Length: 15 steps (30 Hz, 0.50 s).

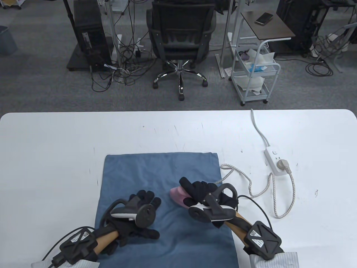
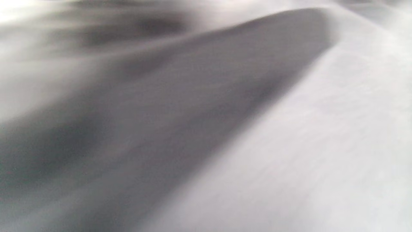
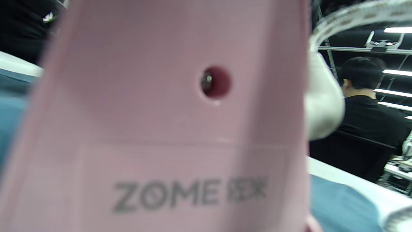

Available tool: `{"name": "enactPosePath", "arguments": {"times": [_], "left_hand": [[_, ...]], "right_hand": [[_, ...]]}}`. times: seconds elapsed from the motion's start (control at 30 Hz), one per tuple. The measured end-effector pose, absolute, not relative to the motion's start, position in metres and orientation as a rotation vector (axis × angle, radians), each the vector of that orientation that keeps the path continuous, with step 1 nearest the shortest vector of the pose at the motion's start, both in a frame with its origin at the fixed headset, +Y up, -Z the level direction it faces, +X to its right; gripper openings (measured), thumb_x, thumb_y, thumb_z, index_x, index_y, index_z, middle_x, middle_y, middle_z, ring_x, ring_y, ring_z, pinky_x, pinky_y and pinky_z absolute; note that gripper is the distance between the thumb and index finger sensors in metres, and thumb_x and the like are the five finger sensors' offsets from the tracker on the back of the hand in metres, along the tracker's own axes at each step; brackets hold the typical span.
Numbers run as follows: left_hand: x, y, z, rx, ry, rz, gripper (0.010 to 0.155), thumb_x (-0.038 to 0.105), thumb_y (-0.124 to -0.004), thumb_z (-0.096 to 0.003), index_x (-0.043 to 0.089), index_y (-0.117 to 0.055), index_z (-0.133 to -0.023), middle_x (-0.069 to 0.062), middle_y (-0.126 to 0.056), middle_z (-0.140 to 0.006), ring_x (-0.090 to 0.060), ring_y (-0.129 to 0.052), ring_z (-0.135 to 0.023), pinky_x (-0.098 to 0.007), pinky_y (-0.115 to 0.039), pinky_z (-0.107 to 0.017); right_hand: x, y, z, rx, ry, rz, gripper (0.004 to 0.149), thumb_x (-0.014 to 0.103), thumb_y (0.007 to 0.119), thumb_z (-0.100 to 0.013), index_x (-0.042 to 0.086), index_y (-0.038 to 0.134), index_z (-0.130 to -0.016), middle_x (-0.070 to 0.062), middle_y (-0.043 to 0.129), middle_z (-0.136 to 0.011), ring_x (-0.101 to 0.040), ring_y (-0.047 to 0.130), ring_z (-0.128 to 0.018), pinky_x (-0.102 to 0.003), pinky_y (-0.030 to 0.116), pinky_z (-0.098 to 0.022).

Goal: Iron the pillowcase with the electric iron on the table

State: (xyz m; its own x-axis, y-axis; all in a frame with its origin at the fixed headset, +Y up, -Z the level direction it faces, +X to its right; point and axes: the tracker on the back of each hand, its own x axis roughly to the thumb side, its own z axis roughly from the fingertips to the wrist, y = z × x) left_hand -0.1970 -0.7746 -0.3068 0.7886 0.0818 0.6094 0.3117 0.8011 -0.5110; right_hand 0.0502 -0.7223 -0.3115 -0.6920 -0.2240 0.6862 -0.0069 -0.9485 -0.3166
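Note:
A blue pillowcase [image 1: 161, 173] lies flat on the white table [image 1: 55, 145], running off the near edge. My right hand [image 1: 200, 192] grips the handle of a pink electric iron [image 1: 178, 195], which rests on the pillowcase's right half. The iron's pink body [image 3: 167, 129] fills the right wrist view. My left hand [image 1: 142, 206] rests flat on the pillowcase with fingers spread, left of the iron. The left wrist view shows only blurred grey fabric [image 2: 206, 129]; the hand does not show there.
The iron's braided cord [image 1: 267, 189] loops across the table to a white power strip [image 1: 274, 160] at the right, whose cable runs off the far edge. Beyond the table stand an office chair [image 1: 181, 42] and a wheeled cart [image 1: 255, 75].

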Motion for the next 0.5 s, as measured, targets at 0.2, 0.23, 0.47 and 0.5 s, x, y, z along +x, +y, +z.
{"name": "enactPosePath", "arguments": {"times": [0.2,0.23,0.47,0.5], "left_hand": [[-0.247,-0.796,-0.305,-0.802,-0.461,-0.162,0.123,0.075,-0.05,-0.0436,-0.012,0.013,-0.104,-0.046,0.016,-0.103,-0.072,0.002,-0.092,-0.074,-0.015,-0.069],[-0.25,-0.799,-0.305,-0.824,-0.456,-0.169,0.124,0.075,-0.05,-0.0427,-0.011,0.018,-0.101,-0.046,0.021,-0.099,-0.071,0.006,-0.089,-0.074,-0.013,-0.068],[-0.253,-0.801,-0.305,-0.778,-0.479,-0.115,0.126,0.075,-0.053,-0.0421,-0.012,0.016,-0.102,-0.046,0.02,-0.1,-0.072,0.006,-0.089,-0.074,-0.013,-0.067],[-0.254,-0.801,-0.305,-0.781,-0.482,-0.112,0.126,0.075,-0.054,-0.042,-0.012,0.016,-0.102,-0.046,0.02,-0.099,-0.072,0.006,-0.088,-0.074,-0.013,-0.067]], "right_hand": [[0.035,-0.737,-0.311,-1.159,0.446,-2.726,0.065,0.045,0.056,-0.056,0.015,0.039,-0.111,-0.004,0.087,-0.073,-0.014,0.092,-0.043,-0.033,0.086,-0.038],[0.036,-0.737,-0.314,-1.129,0.462,-2.732,0.065,0.046,0.057,-0.055,0.016,0.04,-0.11,-0.004,0.088,-0.072,-0.014,0.093,-0.042,-0.033,0.086,-0.038],[0.087,-0.74,-0.366,-0.597,0.513,-2.725,0.062,0.046,0.056,-0.056,0.02,0.039,-0.11,-0.004,0.089,-0.07,-0.013,0.093,-0.039,-0.033,0.086,-0.036],[0.095,-0.74,-0.372,-0.544,0.498,-2.739,0.062,0.045,0.056,-0.056,0.02,0.039,-0.11,-0.004,0.089,-0.07,-0.014,0.093,-0.039,-0.033,0.085,-0.035]]}}
